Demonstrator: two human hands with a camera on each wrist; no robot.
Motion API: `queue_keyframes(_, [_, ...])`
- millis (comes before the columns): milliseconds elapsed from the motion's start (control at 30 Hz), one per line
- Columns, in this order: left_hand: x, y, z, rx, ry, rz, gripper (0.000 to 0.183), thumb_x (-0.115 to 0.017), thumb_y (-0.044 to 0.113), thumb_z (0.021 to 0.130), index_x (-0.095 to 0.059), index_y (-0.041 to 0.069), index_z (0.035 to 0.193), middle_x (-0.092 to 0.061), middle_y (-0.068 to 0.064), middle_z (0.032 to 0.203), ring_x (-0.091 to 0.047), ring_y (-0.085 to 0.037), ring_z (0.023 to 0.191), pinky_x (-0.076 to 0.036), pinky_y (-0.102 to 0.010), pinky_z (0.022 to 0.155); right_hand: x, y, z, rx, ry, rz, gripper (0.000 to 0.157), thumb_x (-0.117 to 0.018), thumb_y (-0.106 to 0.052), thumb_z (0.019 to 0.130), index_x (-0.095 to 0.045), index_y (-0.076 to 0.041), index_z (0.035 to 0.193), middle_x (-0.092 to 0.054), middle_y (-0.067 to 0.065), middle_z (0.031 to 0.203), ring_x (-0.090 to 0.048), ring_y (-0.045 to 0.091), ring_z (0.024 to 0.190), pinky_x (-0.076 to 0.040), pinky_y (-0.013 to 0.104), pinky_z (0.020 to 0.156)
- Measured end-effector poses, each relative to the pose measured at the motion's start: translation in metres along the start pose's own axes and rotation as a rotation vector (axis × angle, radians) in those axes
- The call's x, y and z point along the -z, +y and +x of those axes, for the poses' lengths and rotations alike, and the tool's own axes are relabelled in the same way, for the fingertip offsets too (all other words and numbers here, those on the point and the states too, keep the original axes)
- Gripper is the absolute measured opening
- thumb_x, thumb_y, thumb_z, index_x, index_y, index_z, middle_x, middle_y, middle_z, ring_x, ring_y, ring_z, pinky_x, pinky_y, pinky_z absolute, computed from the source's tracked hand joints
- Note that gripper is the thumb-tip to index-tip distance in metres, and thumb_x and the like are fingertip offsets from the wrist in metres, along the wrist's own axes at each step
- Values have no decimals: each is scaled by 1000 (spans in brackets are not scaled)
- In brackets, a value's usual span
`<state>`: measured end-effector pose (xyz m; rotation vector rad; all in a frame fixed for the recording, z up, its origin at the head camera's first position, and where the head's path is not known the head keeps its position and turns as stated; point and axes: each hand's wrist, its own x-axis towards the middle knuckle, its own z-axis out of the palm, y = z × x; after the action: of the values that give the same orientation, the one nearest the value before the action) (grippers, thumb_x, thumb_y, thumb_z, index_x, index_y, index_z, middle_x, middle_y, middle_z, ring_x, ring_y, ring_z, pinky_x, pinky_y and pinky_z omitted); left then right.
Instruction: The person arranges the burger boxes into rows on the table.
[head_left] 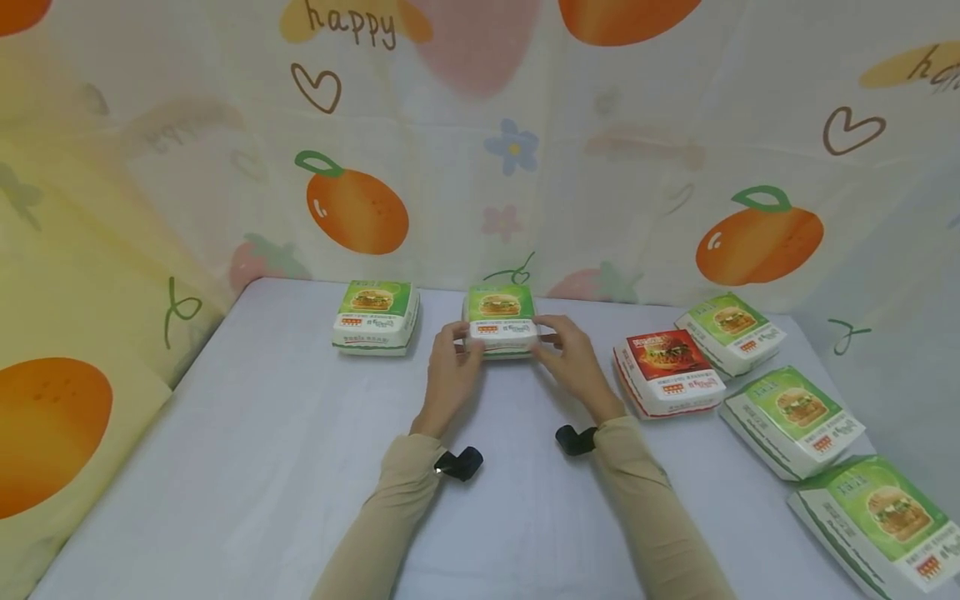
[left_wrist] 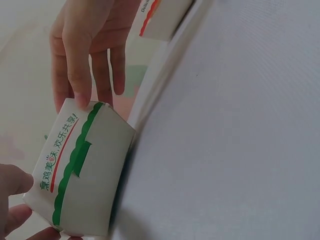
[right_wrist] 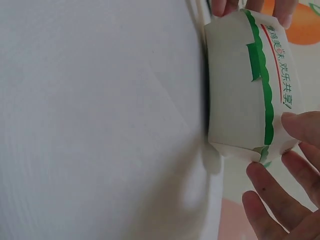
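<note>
A green-and-white burger box [head_left: 501,304] with a burger picture on its lid stands near the back edge of the table. At its left side my left hand [head_left: 450,375] holds it, thumb against the front corner. My right hand [head_left: 576,367] grips the opposite side, with the thumb at the front and fingers around the corner. The left wrist view shows the box's white front [left_wrist: 95,175] with a green scalloped band and a small green tab. Its lid looks closed in the right wrist view, where fingertips [right_wrist: 257,172] touch the box's near end.
Another green burger box [head_left: 375,317] stands to the left at the back. On the right lie a red burger box [head_left: 670,375] and several green ones [head_left: 797,417] in a slanting row along the table's edge. A fruit-patterned cloth [head_left: 450,167] hangs right behind the white table [head_left: 262,467].
</note>
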<state>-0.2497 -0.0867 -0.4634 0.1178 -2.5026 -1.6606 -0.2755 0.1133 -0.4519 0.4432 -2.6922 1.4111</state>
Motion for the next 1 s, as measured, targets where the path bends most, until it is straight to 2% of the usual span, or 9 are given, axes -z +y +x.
queue_keyframes(333, [5, -9, -2, -14, 47, -29, 43, -56, 16, 97, -45, 6, 138, -49, -18, 136, -56, -31, 117, -51, -41, 99, -11, -5, 1, -5, -41, 6, 47, -67, -12, 94, -53, -4, 138, -51, 19, 144, -61, 38, 121, -50, 52, 102])
queue_keyframes(500, [6, -13, -2, 4, 64, -24, 45, -55, 16, 97, -43, 6, 139, -48, -15, 137, -55, -29, 116, -50, -40, 99, -16, -6, 2, 10, -35, 4, 47, -68, -10, 92, -53, -4, 137, -52, 19, 143, -61, 38, 120, -50, 52, 101])
queue_keyframes(633, [8, -13, -1, 27, 80, -17, 47, -56, 16, 96, -43, 7, 140, -47, -13, 138, -54, -27, 113, -50, -39, 95, -20, -9, 2, 28, -32, -2, 47, -68, -9, 92, -54, -4, 136, -52, 20, 142, -62, 38, 118, -51, 52, 99])
queue_keyframes(833, [10, -13, -1, 25, 118, 0, 50, -56, 14, 94, -42, 5, 141, -47, -15, 139, -54, -26, 105, -48, -36, 88, -25, -12, 3, 46, -39, 1, 48, -69, -11, 92, -54, -4, 137, -53, 19, 142, -62, 37, 118, -52, 50, 98])
queue_keyframes(1000, [11, -13, -2, 29, 128, -5, 52, -56, 14, 93, -41, 4, 141, -46, -16, 142, -54, -27, 109, -47, -39, 90, -27, -12, 3, 49, -46, 21, 49, -69, -12, 92, -54, -4, 137, -52, 19, 142, -62, 38, 119, -52, 51, 98])
